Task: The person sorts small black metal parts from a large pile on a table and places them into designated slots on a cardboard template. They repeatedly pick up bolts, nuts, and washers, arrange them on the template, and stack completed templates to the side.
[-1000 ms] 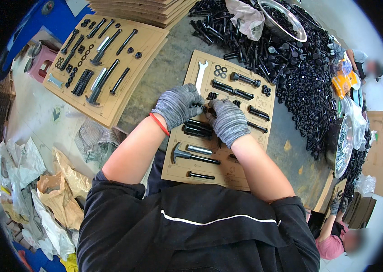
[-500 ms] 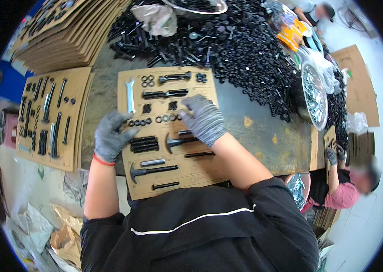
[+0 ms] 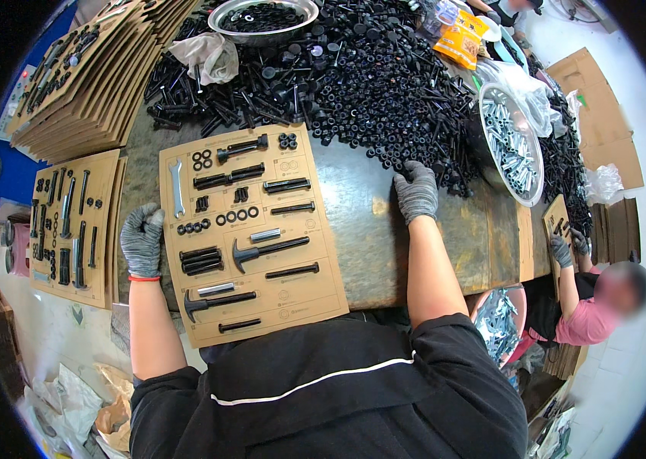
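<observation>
The right hand (image 3: 416, 191) has left the card (image 3: 246, 229) and reached out to the edge of the black bolt pile (image 3: 353, 84), its gloved fingers curled among the bolts; whether it grips one cannot be told. The left hand (image 3: 142, 239) lies flat and open on the card's left edge. The card rests on the desk (image 3: 384, 237), filled with bolts, washers, a wrench.

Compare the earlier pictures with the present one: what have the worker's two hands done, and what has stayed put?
The right hand left the cardboard sheet and reached right to the edge of the heap of black bolts. The left hand slid off the card's parts to its left edge. The parts on the card and the bowl of silver bolts kept their places.
</observation>
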Motion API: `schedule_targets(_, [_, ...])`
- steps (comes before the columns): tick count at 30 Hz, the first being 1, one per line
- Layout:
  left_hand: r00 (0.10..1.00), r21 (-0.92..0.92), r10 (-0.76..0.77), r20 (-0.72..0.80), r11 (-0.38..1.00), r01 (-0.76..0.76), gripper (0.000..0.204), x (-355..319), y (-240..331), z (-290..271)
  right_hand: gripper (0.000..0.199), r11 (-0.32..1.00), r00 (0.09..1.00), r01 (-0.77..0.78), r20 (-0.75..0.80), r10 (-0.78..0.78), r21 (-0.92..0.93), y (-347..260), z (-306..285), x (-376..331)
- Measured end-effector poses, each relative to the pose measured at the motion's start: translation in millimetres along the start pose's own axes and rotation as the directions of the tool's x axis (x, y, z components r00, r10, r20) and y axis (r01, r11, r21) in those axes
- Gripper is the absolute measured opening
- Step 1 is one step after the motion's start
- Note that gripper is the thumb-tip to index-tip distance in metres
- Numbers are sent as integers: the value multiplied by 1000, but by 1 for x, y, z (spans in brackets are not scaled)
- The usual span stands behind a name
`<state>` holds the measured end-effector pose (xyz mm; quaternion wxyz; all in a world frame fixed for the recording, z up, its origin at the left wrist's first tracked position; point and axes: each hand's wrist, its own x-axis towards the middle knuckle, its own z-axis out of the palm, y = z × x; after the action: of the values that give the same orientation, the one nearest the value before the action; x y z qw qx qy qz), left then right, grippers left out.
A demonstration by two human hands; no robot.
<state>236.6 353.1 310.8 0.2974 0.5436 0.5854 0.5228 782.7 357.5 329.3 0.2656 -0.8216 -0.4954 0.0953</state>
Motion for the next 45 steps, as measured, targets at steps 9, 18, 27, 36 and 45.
schedule_targets(9, [999,65,-37,-17,997,38,25,3,-3,1,22,969,970,236,71,-231,-78,-4,-9,11])
schedule_targets(18, [1000,150,3,-8,989,-2,24,-2,3,5,23,931,895,325,372,-246,-166,-34,-10,1])
schedule_targets(27, [1000,98,-17,-2,995,17,21,-2,12,5,25,735,589,675,557,-585,59,-174,46,-8])
schedule_targets(36, [998,34,-61,-21,998,61,22,-5,7,5,28,783,763,604,176,-622,150,-134,38,-13])
schedule_targets(45, [998,40,-59,7,997,59,20,0,-5,4,25,957,970,241,57,-235,-162,-53,8,3])
